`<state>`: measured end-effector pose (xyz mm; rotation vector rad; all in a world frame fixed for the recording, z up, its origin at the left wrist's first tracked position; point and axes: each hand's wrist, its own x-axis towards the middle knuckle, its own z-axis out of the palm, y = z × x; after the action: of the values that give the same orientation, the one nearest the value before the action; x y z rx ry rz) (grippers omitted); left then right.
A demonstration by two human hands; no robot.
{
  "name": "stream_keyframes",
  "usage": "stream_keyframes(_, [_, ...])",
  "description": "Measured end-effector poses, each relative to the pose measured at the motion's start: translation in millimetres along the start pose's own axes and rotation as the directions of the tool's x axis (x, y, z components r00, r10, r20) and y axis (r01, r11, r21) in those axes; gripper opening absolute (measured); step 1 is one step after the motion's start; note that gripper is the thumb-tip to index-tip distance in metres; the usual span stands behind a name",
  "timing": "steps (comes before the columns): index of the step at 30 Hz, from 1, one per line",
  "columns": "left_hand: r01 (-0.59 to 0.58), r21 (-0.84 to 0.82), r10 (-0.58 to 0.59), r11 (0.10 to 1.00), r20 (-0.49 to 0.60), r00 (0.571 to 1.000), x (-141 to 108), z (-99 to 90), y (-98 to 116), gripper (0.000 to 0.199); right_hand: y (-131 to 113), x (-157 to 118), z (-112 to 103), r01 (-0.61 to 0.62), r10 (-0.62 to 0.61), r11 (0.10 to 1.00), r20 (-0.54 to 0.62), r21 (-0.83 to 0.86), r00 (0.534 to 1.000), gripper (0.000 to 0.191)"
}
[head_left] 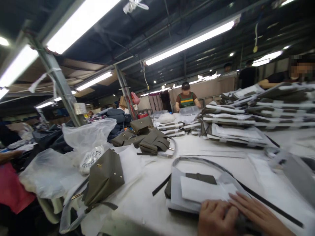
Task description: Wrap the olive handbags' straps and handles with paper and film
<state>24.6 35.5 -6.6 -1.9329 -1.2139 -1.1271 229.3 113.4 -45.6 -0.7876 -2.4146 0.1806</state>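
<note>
Head view: left hand (218, 217) curls at a paper-covered bag (203, 178) (grip unclear), right hand (254, 209) flat, fingers outstretched.

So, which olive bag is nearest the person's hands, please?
The white-covered bag at front right: the left hand and right hand are at it; other bags sit farther off.

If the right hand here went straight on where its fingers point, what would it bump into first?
The right hand would probably meet the white sheet atop the wrapped bag; its fingertips look very near or touching, but depth is unclear.
</note>
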Motion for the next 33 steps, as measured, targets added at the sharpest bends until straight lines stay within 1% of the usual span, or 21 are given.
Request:
stream_keyframes(1, [0.000, -0.013, 0.001, 1.000, 0.054, 0.999, 3, -4.4, -1, 0.017, -8, 1, -7, 0.031, -0.028, 0.998, 0.069, -0.047, 0.997, 0.068])
stream_keyframes(2, [0.000, -0.026, 0.003, 1.000, 0.099, 0.995, 5, -8.6, -1, 0.019, -16, 3, -14, 0.029, -0.021, 0.996, 0.093, -0.083, 0.995, 0.068])
stream_keyframes(4, [0.016, -0.059, -0.002, 0.998, 0.242, 0.970, 8, -15.7, -4, 0.024, -26, 11, -25, 0.022, -0.008, 0.992, 0.115, -0.125, 0.993, 0.066])
stream_keyframes(6, [0.020, -0.096, 0.016, 0.995, 0.369, 0.929, 9, -22.6, -9, 0.033, -32, 17, -32, 0.018, 0.003, 0.989, 0.145, -0.145, 0.989, 0.063])
stream_keyframes(8, [-0.051, -0.146, 0.113, 0.988, 0.458, 0.882, 7, -32.6, -19, 0.038, -37, 20, -36, 0.017, 0.011, 0.986, 0.165, -0.164, 0.986, 0.061])
stream_keyframes(10, [-0.151, -0.151, 0.207, 0.977, 0.493, 0.845, 6, -47.7, -37, 0.039, -43, 21, -39, 0.017, 0.015, 0.983, 0.167, -0.185, 0.986, 0.061])
stream_keyframes(11, [-0.189, -0.130, 0.229, 0.973, 0.512, 0.828, 6, -57.0, -48, 0.041, -46, 21, -41, 0.016, 0.017, 0.980, 0.164, -0.197, 0.986, 0.061])
stream_keyframes(14, [-0.247, -0.050, 0.231, 0.968, 0.568, 0.790, 5, -86.6, -87, 0.047, -56, 22, -45, 0.010, 0.027, 0.971, 0.152, -0.240, 0.988, 0.061])
stream_keyframes(16, [-0.247, -0.031, 0.214, 0.969, 0.608, 0.765, 1, -101.0, -111, 0.053, -67, 22, -46, -0.010, 0.044, 0.961, 0.117, -0.275, 0.992, 0.059])
stream_keyframes(17, [-0.233, -0.026, 0.199, 0.972, 0.616, 0.762, -3, -105.0, -119, 0.055, -75, 21, -44, -0.035, 0.061, 0.958, 0.083, -0.284, 0.995, 0.056])
stream_keyframes(19, [-0.184, -0.024, 0.161, 0.983, 0.603, 0.782, -15, -106.3, -130, 0.054, -96, 18, -37, -0.111, 0.110, 0.964, -0.018, -0.240, 0.994, 0.046])
stream_keyframes(21, [-0.123, -0.024, 0.115, 0.992, 0.572, 0.812, -27, -101.4, -131, 0.052, -121, 14, -27, -0.221, 0.214, 0.971, -0.078, -0.087, 0.974, 0.035])
stream_keyframes(22, [-0.095, -0.024, 0.092, 0.995, 0.559, 0.824, -32, -98.2, -130, 0.052, -132, 13, -22, -0.293, 0.293, 0.956, -0.060, 0.016, 0.954, 0.033])
stream_keyframes(23, [-0.071, -0.026, 0.074, 0.997, 0.552, 0.831, -36, -95.5, -128, 0.051, -143, 14, -17, -0.391, 0.394, 0.913, -0.004, 0.115, 0.919, 0.034])
stream_keyframes(24, [-0.052, -0.028, 0.059, 0.998, 0.545, 0.836, -39, -93.5, -125, 0.051, -151, 15, -13, -0.491, 0.488, 0.849, 0.069, 0.197, 0.870, 0.034])
stream_keyframes(26, [-0.029, -0.043, 0.048, 0.999, 0.530, 0.847, -41, -92.2, -122, 0.052, -162, 21, -9, -0.653, 0.619, 0.671, 0.219, 0.351, 0.754, 0.032])
stream_keyframes(27, [-0.022, -0.053, 0.047, 0.998, 0.521, 0.852, -41, -92.3, -121, 0.054, -165, 25, -8, -0.690, 0.647, 0.571, 0.273, 0.446, 0.712, 0.028])
stream_keyframes(29, [-0.011, -0.067, 0.044, 0.998, 0.505, 0.862, -41, -92.8, -122, 0.059, -170, 33, -7, -0.667, 0.665, 0.345, 0.330, 0.660, 0.670, 0.024])
stream_keyframes(31, [-0.003, -0.062, 0.033, 0.998, 0.483, 0.875, -42, -92.1, -123, 0.064, -176, 42, -2, -0.553, 0.690, 0.135, 0.323, 0.822, 0.648, 0.027])
stream_keyframes(32, [0.000, -0.052, 0.024, 0.999, 0.469, 0.883, -43, -91.2, -124, 0.066, -180, 46, 2, -0.490, 0.710, 0.066, 0.305, 0.869, 0.635, 0.028])
stream_keyframes(33, [0.006, -0.037, 0.012, 0.999, 0.455, 0.891, -44, -90.1, -125, 0.068, -183, 50, 6, -0.437, 0.730, 0.025, 0.282, 0.899, 0.622, 0.029])
